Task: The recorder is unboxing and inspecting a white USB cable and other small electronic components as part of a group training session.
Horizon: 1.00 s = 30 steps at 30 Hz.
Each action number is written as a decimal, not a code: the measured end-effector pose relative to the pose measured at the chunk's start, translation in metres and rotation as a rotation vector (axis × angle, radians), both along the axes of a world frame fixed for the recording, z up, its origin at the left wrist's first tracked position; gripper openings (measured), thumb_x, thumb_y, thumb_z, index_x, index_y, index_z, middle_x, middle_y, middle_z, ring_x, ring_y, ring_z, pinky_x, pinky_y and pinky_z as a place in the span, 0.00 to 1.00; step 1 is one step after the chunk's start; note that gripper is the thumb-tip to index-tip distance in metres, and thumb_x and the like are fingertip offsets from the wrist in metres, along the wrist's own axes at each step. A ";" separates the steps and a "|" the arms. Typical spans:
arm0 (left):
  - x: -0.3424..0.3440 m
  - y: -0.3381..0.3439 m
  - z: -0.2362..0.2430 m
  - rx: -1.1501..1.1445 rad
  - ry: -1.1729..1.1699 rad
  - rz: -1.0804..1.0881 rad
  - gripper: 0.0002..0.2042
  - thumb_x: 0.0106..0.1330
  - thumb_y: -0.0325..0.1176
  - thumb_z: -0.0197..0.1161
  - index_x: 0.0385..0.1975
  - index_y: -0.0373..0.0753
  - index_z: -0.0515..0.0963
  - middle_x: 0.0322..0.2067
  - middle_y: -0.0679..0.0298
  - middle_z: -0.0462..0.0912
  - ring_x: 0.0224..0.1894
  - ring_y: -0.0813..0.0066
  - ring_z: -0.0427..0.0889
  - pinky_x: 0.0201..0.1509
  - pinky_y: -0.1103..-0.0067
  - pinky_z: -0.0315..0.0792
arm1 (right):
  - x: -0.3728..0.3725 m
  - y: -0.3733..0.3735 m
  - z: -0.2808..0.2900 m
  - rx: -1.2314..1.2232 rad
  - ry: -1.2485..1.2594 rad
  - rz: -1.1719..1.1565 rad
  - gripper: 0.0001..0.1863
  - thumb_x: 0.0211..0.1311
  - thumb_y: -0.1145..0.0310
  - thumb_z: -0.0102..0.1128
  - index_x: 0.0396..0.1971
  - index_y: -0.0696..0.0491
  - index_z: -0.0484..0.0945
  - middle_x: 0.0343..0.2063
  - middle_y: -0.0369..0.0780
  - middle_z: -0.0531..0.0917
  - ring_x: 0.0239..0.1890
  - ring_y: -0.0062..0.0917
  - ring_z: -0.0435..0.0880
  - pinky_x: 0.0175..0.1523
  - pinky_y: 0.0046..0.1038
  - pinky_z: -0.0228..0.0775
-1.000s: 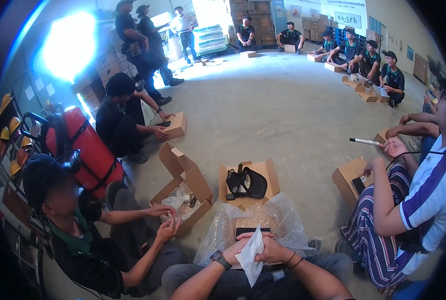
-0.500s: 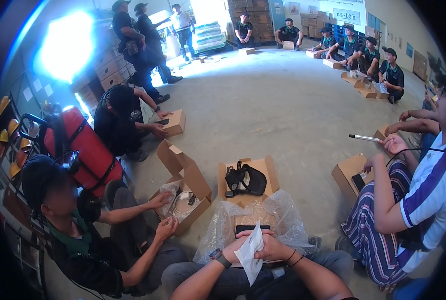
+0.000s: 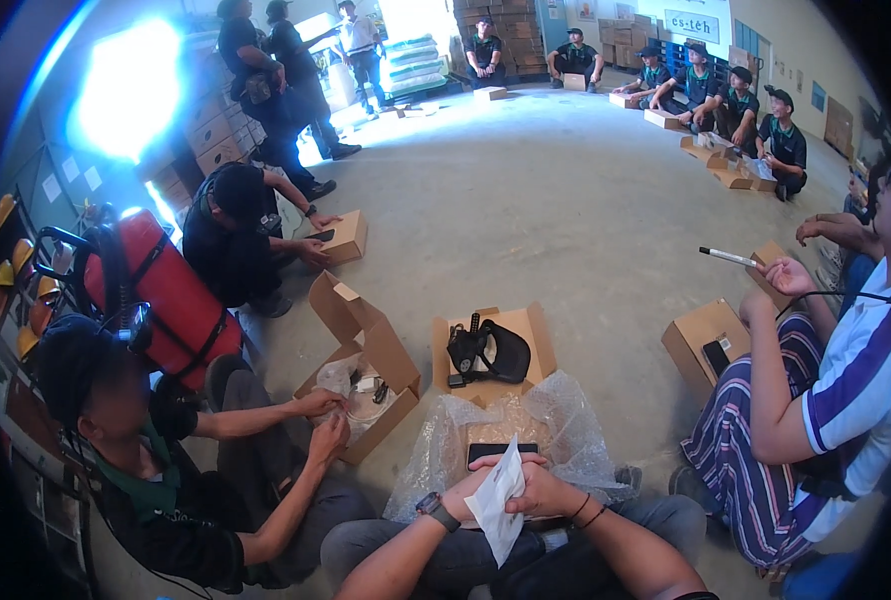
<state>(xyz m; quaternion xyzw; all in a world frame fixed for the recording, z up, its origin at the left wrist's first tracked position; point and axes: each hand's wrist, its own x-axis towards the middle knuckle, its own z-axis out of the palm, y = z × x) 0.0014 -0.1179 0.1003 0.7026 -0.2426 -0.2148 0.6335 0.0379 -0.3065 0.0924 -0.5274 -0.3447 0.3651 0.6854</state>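
Observation:
Near the bottom centre, my right hand [image 3: 538,492] grips a white paper packet [image 3: 495,500] between thumb and fingers. My left hand [image 3: 464,487] is curled beneath it, partly hidden behind the packet; what it holds is unclear. Just beyond my fingers a black rectangular device [image 3: 502,450] lies in spread bubble wrap [image 3: 581,430]. Behind that, an open cardboard box [image 3: 538,345] holds a black cap with attached black gear [image 3: 501,355].
At my left a seated co-worker [image 3: 146,480] handles an open box [image 3: 381,355] with cables. A red pack [image 3: 156,300] stands behind. At my right a person [image 3: 816,390] holds a pen beside a box [image 3: 691,340]. Several co-workers sit or stand around the concrete floor [image 3: 526,200].
My hands stay clasped around the packet. The left co-worker's hands have shifted at their box. The view has shifted slightly, with the scene appearing higher in the picture.

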 end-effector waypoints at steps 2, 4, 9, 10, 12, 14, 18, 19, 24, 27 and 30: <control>0.001 0.000 -0.001 0.029 -0.011 -0.002 0.35 0.66 0.33 0.67 0.74 0.37 0.64 0.70 0.58 0.69 0.70 0.67 0.72 0.74 0.72 0.65 | 0.000 0.000 0.000 -0.003 0.030 0.003 0.48 0.53 0.50 0.83 0.70 0.55 0.69 0.59 0.37 0.79 0.62 0.26 0.78 0.69 0.32 0.69; -0.008 0.021 -0.056 -0.114 0.194 0.074 0.33 0.68 0.35 0.67 0.73 0.40 0.65 0.69 0.58 0.71 0.72 0.64 0.68 0.78 0.70 0.59 | -0.001 0.004 0.001 0.000 0.034 0.005 0.48 0.53 0.51 0.83 0.70 0.55 0.69 0.59 0.37 0.80 0.62 0.26 0.79 0.70 0.33 0.69; -0.013 0.018 -0.061 -0.206 0.415 0.223 0.29 0.71 0.36 0.65 0.72 0.41 0.67 0.68 0.59 0.73 0.73 0.60 0.66 0.80 0.68 0.54 | 0.001 0.001 -0.004 -0.011 -0.004 -0.001 0.46 0.55 0.50 0.81 0.69 0.55 0.70 0.60 0.38 0.79 0.62 0.27 0.79 0.70 0.33 0.68; -0.015 0.021 -0.062 -0.124 0.258 0.162 0.29 0.71 0.36 0.65 0.72 0.41 0.67 0.68 0.59 0.73 0.73 0.60 0.66 0.80 0.67 0.54 | 0.000 0.001 -0.004 -0.007 0.006 0.002 0.45 0.56 0.50 0.81 0.69 0.56 0.71 0.60 0.38 0.79 0.63 0.27 0.78 0.70 0.33 0.68; -0.016 0.020 -0.058 -0.043 0.100 0.100 0.30 0.72 0.37 0.65 0.72 0.41 0.66 0.68 0.59 0.72 0.73 0.59 0.66 0.80 0.67 0.53 | 0.000 0.001 -0.008 -0.011 -0.012 0.007 0.44 0.57 0.50 0.80 0.68 0.56 0.72 0.62 0.38 0.78 0.63 0.28 0.78 0.71 0.33 0.67; -0.014 0.016 -0.051 -0.177 0.466 0.224 0.33 0.70 0.39 0.67 0.73 0.42 0.65 0.70 0.60 0.71 0.74 0.61 0.64 0.81 0.68 0.53 | 0.001 0.000 -0.009 -0.015 -0.032 0.009 0.42 0.57 0.49 0.79 0.67 0.57 0.73 0.63 0.38 0.78 0.64 0.28 0.77 0.71 0.33 0.67; -0.001 -0.001 -0.040 -0.226 -0.159 0.044 0.36 0.68 0.41 0.70 0.75 0.43 0.63 0.73 0.62 0.68 0.76 0.64 0.61 0.82 0.68 0.50 | 0.002 0.001 -0.011 -0.029 -0.064 0.020 0.40 0.58 0.46 0.77 0.63 0.58 0.77 0.67 0.37 0.74 0.65 0.29 0.76 0.71 0.33 0.67; 0.001 0.001 -0.037 -0.227 0.107 0.036 0.36 0.66 0.38 0.70 0.74 0.41 0.63 0.71 0.60 0.69 0.73 0.65 0.67 0.78 0.70 0.58 | 0.001 0.000 -0.012 -0.024 -0.072 0.021 0.40 0.58 0.45 0.77 0.62 0.58 0.77 0.69 0.37 0.73 0.64 0.29 0.76 0.71 0.33 0.67; 0.003 0.004 -0.044 -0.207 0.250 0.027 0.38 0.63 0.35 0.70 0.74 0.39 0.63 0.70 0.59 0.70 0.70 0.65 0.72 0.74 0.71 0.66 | 0.001 0.001 -0.016 -0.028 -0.060 -0.001 0.41 0.59 0.43 0.75 0.63 0.59 0.76 0.65 0.39 0.77 0.64 0.29 0.77 0.70 0.34 0.68; 0.004 0.004 -0.046 -0.197 0.166 0.020 0.39 0.62 0.35 0.71 0.74 0.40 0.63 0.69 0.59 0.70 0.70 0.64 0.72 0.74 0.71 0.66 | 0.002 0.001 -0.038 -0.049 -0.046 -0.019 0.41 0.60 0.41 0.74 0.62 0.59 0.76 0.59 0.41 0.81 0.62 0.30 0.79 0.68 0.34 0.70; 0.004 0.002 -0.038 -0.142 0.099 0.027 0.30 0.72 0.39 0.60 0.73 0.36 0.64 0.69 0.58 0.71 0.67 0.68 0.74 0.72 0.73 0.68 | 0.002 0.001 -0.046 -0.069 -0.041 -0.032 0.41 0.61 0.40 0.73 0.60 0.59 0.77 0.54 0.41 0.84 0.59 0.30 0.81 0.66 0.34 0.71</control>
